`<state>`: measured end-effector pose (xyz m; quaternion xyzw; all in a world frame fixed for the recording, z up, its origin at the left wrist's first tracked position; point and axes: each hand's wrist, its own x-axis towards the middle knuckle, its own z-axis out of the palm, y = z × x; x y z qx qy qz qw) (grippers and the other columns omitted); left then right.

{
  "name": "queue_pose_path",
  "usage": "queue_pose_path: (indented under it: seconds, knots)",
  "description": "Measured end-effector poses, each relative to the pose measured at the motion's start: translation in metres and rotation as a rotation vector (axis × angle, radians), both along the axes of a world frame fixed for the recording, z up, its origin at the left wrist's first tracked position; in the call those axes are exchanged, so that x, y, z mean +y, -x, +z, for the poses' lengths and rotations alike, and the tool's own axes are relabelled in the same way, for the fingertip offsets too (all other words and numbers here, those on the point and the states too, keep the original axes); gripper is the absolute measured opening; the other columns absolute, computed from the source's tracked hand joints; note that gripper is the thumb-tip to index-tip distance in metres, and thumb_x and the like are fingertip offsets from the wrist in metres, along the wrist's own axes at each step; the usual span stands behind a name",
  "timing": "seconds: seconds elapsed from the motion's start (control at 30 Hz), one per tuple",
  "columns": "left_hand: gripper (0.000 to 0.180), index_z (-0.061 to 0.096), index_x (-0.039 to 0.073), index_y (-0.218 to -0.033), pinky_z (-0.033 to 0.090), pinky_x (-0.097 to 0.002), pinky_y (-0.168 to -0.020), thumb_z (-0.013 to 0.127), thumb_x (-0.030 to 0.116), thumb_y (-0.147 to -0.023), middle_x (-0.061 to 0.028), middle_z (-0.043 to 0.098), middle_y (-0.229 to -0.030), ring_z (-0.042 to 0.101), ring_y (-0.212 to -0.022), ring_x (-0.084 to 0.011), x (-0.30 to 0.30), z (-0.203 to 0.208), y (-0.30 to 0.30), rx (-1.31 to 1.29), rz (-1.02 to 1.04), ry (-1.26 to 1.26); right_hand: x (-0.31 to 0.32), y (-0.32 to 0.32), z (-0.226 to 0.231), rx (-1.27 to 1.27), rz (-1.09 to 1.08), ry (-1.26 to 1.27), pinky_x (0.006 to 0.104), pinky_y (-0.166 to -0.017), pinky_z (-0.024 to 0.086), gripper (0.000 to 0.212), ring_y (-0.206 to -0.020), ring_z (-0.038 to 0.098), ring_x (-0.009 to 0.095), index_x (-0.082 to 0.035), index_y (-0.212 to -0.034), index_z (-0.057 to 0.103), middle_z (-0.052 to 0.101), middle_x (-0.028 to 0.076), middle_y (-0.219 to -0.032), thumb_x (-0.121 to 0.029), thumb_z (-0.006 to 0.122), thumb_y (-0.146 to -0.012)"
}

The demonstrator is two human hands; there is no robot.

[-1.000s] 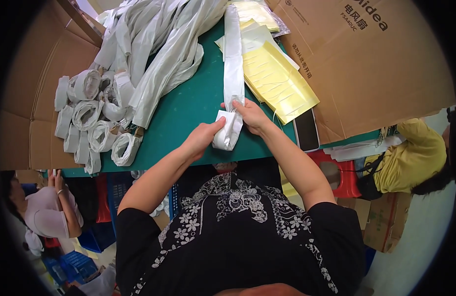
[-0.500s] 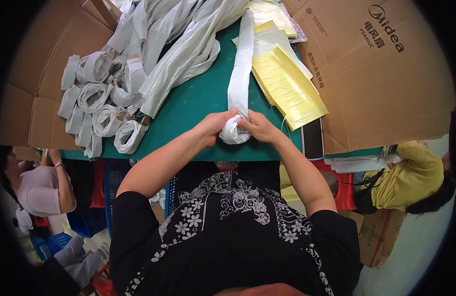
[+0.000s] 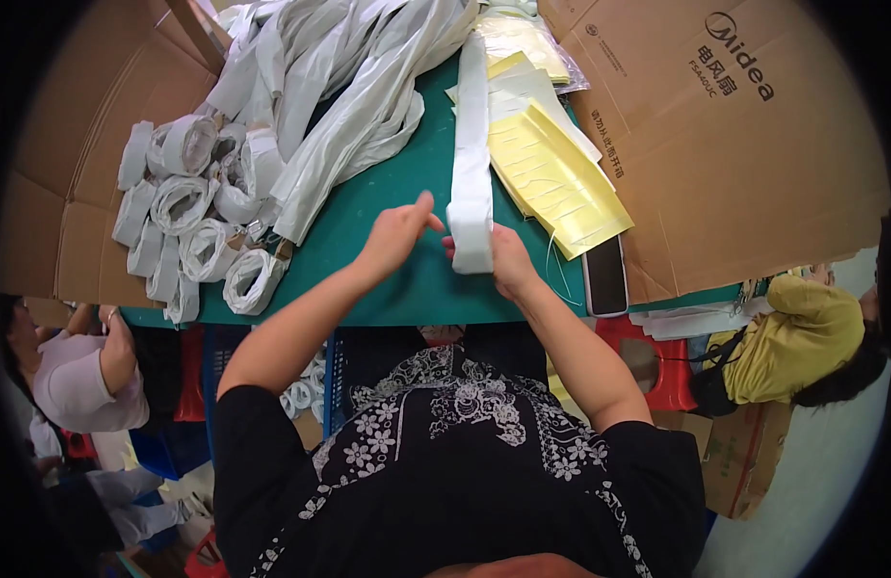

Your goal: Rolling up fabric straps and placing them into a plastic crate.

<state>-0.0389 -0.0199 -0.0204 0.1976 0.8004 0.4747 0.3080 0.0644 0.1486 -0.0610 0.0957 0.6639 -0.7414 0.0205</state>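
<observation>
A long flat white strip [image 3: 471, 116] runs from the far side of the green table toward me, its near end wound into a roll [image 3: 472, 241]. My right hand [image 3: 510, 260] grips this roll from its right side, fingertips showing past its left edge. Just left of the roll, my left hand [image 3: 397, 236] is off the strip, thumb raised and fingers apart, holding nothing. Several finished-looking white rolls [image 3: 183, 202] are piled at the left. Behind them lies a heap of loose white strips [image 3: 340, 144].
Yellow sheets with thin white strings [image 3: 561, 178] lie right of the strip. A dark phone [image 3: 605, 277] sits by the front edge of the green table [image 3: 388, 193]. Cardboard walls [image 3: 696, 164] rise on both sides. Other people work at left and right.
My left hand has let go of the roll and moved left. The right hand has turned the roll, whose flat outer face now shows instead of its coiled end.
</observation>
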Motion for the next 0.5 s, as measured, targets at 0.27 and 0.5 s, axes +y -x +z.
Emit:
queue_pose_path:
  seconds: [0.27, 0.5]
  knots:
    - [0.033, 0.064, 0.003, -0.09, 0.046, -0.039, -0.084, 0.071, 0.005, -0.058, -0.0103, 0.058, -0.108, 0.055, -0.102, -0.0296, 0.004, -0.037, -0.029, 1.206, -0.28, -0.359, -0.015, -0.011, -0.009, -0.25, -0.145, 0.943, 0.0367, -0.078, 0.052, 0.028, -0.087, 0.061, 0.021, -0.007, -0.112, 0.054, 0.061, 0.009, -0.099, -0.024, 0.046, -0.092]
    - [0.016, 0.066, 0.003, -0.086, 0.05, -0.035, -0.07, 0.068, 0.004, -0.07, -0.0109, 0.065, -0.09, 0.063, -0.083, -0.0282, 0.002, -0.021, -0.055, 0.877, -0.292, -0.529, 0.008, 0.005, -0.002, 0.071, 0.133, 0.896, 0.0358, -0.09, 0.048, 0.048, -0.105, 0.057, 0.022, -0.006, -0.132, 0.036, 0.053, 0.011, -0.119, -0.012, 0.053, -0.087]
